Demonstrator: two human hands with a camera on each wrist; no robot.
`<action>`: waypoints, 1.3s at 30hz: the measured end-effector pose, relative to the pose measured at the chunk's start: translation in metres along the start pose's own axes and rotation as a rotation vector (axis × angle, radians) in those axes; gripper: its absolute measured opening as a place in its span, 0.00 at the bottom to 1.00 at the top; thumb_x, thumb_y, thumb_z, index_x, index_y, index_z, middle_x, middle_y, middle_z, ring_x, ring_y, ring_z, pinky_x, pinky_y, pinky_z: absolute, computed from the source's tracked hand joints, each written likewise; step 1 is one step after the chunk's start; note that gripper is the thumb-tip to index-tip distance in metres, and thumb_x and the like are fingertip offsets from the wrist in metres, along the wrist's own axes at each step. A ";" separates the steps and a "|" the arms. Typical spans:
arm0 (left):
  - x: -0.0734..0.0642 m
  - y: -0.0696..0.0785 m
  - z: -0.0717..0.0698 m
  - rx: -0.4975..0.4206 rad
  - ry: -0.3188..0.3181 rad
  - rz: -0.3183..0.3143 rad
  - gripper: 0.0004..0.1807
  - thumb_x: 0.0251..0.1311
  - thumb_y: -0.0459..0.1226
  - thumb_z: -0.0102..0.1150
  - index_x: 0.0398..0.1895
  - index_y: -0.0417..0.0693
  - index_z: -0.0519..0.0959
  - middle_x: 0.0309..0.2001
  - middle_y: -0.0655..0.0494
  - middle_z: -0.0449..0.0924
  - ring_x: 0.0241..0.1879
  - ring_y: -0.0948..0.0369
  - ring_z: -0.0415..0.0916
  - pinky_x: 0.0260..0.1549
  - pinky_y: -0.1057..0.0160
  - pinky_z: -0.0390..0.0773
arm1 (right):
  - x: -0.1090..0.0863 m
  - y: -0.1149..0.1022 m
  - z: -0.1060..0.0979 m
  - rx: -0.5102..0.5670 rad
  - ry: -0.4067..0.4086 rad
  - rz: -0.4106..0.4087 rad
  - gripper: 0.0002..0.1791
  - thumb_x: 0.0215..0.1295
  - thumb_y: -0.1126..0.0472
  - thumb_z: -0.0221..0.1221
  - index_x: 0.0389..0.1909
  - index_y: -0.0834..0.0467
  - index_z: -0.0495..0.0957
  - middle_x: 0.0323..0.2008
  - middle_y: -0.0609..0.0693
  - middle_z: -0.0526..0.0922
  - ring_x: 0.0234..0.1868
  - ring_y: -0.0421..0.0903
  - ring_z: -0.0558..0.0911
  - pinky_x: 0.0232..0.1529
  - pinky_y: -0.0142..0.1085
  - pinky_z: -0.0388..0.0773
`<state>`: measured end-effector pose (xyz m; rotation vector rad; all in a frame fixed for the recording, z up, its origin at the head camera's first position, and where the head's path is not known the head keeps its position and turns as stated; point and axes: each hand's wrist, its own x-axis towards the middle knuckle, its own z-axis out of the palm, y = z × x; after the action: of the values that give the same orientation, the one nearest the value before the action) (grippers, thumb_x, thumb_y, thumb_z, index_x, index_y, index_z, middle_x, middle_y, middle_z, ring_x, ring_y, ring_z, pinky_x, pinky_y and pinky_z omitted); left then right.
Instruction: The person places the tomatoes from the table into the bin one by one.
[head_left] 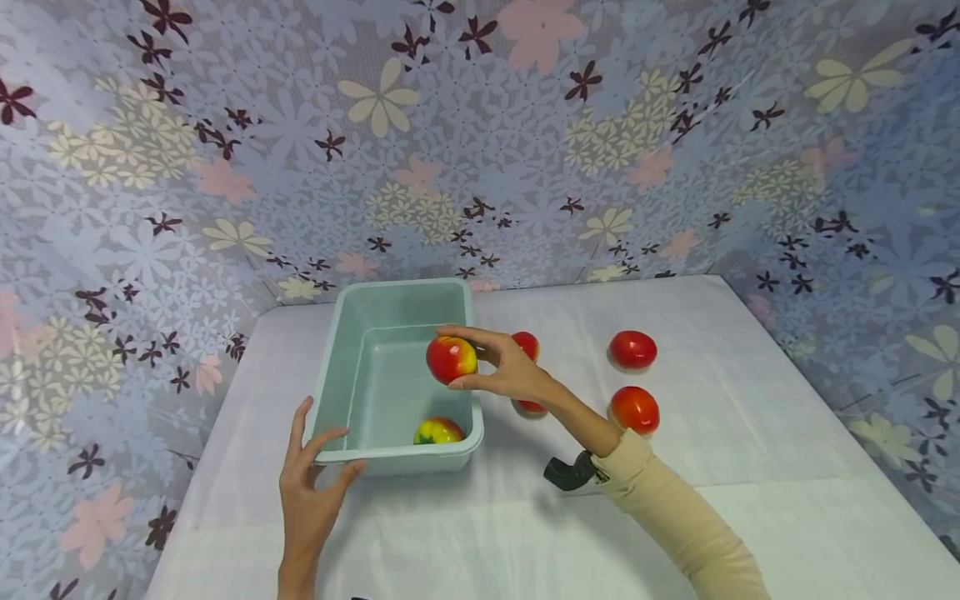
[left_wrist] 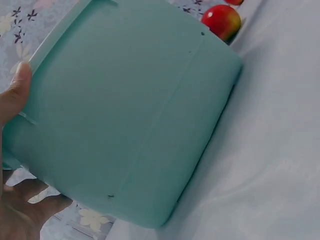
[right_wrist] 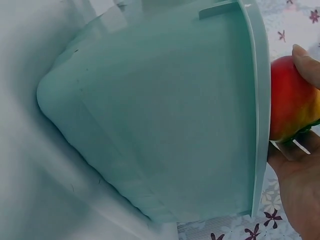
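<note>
My right hand [head_left: 513, 367] pinches a shiny red-and-yellow tomato [head_left: 450, 359] between thumb and fingers, above the right side of a pale green plastic tub [head_left: 405, 452]. In the right wrist view the held tomato [right_wrist: 287, 100] shows just past the rim, with a bit of green at its base. My left hand [head_left: 309, 483] grips the tub's near left corner, thumb outside the front wall and a finger over the rim. Inside the tub, at its near right corner, lies a yellow-and-red tomato [head_left: 438, 430] with a green top.
Right of the tub, two red tomatoes, one farther back [head_left: 527, 344] and one nearer [head_left: 532, 407], are partly hidden by my right hand. Two more, a back one [head_left: 633, 349] and a front one [head_left: 635, 409], lie farther right on the white-covered table [head_left: 750, 417]. A flowered wall [head_left: 525, 208] stands behind.
</note>
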<state>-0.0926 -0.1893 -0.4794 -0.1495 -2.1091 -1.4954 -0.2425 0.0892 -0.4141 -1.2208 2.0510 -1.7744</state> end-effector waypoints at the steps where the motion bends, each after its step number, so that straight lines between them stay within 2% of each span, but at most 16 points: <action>1: 0.000 -0.001 0.000 0.020 0.018 0.017 0.24 0.39 0.19 0.72 0.45 0.33 0.81 0.76 0.50 0.54 0.68 0.59 0.65 0.48 0.79 0.76 | 0.000 0.000 0.000 -0.002 0.000 -0.001 0.37 0.57 0.69 0.67 0.69 0.61 0.66 0.68 0.59 0.69 0.69 0.50 0.68 0.67 0.44 0.69; 3: 0.001 -0.003 0.000 0.040 0.052 0.041 0.21 0.37 0.19 0.74 0.39 0.33 0.82 0.74 0.48 0.60 0.60 0.65 0.73 0.45 0.80 0.77 | 0.000 0.000 0.001 -0.021 0.000 0.010 0.37 0.57 0.68 0.67 0.69 0.60 0.66 0.69 0.57 0.69 0.70 0.50 0.66 0.69 0.45 0.67; 5: 0.002 -0.003 0.001 0.031 0.069 0.052 0.20 0.35 0.18 0.74 0.36 0.33 0.82 0.72 0.47 0.62 0.56 0.67 0.76 0.43 0.79 0.78 | 0.000 0.002 0.002 -0.045 0.001 0.032 0.38 0.57 0.68 0.68 0.69 0.58 0.66 0.69 0.55 0.69 0.71 0.48 0.65 0.69 0.46 0.66; 10: 0.003 -0.005 0.003 -0.027 0.083 0.033 0.18 0.35 0.16 0.73 0.33 0.32 0.81 0.71 0.48 0.64 0.52 0.65 0.78 0.42 0.78 0.79 | -0.001 0.006 0.004 -0.085 -0.001 0.057 0.40 0.54 0.70 0.69 0.69 0.58 0.66 0.69 0.55 0.69 0.73 0.48 0.62 0.70 0.50 0.65; 14: 0.003 -0.006 0.005 -0.058 0.089 0.009 0.18 0.35 0.16 0.72 0.33 0.30 0.80 0.72 0.51 0.63 0.45 0.63 0.80 0.42 0.77 0.80 | -0.001 0.005 0.004 -0.080 -0.003 0.063 0.40 0.54 0.70 0.69 0.69 0.59 0.66 0.69 0.55 0.69 0.72 0.49 0.63 0.70 0.51 0.65; 20: 0.002 -0.004 0.005 -0.062 0.091 -0.004 0.17 0.35 0.16 0.72 0.33 0.29 0.79 0.73 0.53 0.62 0.47 0.62 0.79 0.43 0.77 0.79 | -0.002 0.006 0.005 -0.055 -0.011 0.096 0.39 0.55 0.67 0.69 0.69 0.53 0.67 0.69 0.49 0.69 0.72 0.43 0.62 0.69 0.48 0.66; 26: 0.000 -0.004 0.002 -0.056 0.092 0.006 0.18 0.34 0.15 0.72 0.32 0.30 0.80 0.72 0.50 0.63 0.49 0.63 0.79 0.43 0.77 0.79 | -0.006 0.008 0.009 -0.064 0.006 0.081 0.38 0.56 0.63 0.69 0.69 0.47 0.68 0.70 0.44 0.68 0.75 0.39 0.57 0.75 0.53 0.50; 30: 0.000 -0.004 0.002 -0.052 0.088 0.016 0.17 0.34 0.15 0.72 0.31 0.31 0.79 0.72 0.47 0.63 0.54 0.64 0.77 0.42 0.78 0.79 | -0.013 0.010 0.007 -0.087 0.024 0.024 0.37 0.56 0.65 0.69 0.68 0.51 0.68 0.71 0.48 0.67 0.75 0.42 0.57 0.75 0.53 0.51; 34: 0.001 -0.004 0.003 -0.045 0.085 0.021 0.17 0.36 0.16 0.72 0.31 0.32 0.79 0.72 0.46 0.62 0.58 0.65 0.74 0.43 0.78 0.79 | -0.023 0.015 -0.001 -0.071 0.048 -0.028 0.36 0.54 0.73 0.68 0.66 0.63 0.68 0.71 0.58 0.66 0.75 0.50 0.59 0.73 0.55 0.55; 36: 0.000 -0.004 0.003 -0.042 0.086 0.025 0.17 0.36 0.16 0.72 0.31 0.33 0.79 0.72 0.46 0.62 0.57 0.64 0.75 0.43 0.78 0.79 | -0.028 0.017 -0.006 -0.072 0.062 -0.024 0.36 0.53 0.76 0.67 0.65 0.67 0.68 0.70 0.63 0.66 0.74 0.54 0.59 0.72 0.57 0.55; 39: 0.000 -0.005 0.002 -0.046 0.089 0.017 0.17 0.35 0.16 0.72 0.31 0.32 0.79 0.72 0.45 0.62 0.52 0.64 0.77 0.42 0.78 0.79 | -0.037 0.023 -0.012 -0.116 0.085 0.009 0.36 0.52 0.75 0.67 0.64 0.69 0.68 0.68 0.63 0.69 0.72 0.56 0.63 0.70 0.59 0.59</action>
<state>-0.0953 -0.1893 -0.4842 -0.1156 -1.9997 -1.5131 -0.2365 0.1212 -0.4450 -1.1833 2.2318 -1.7548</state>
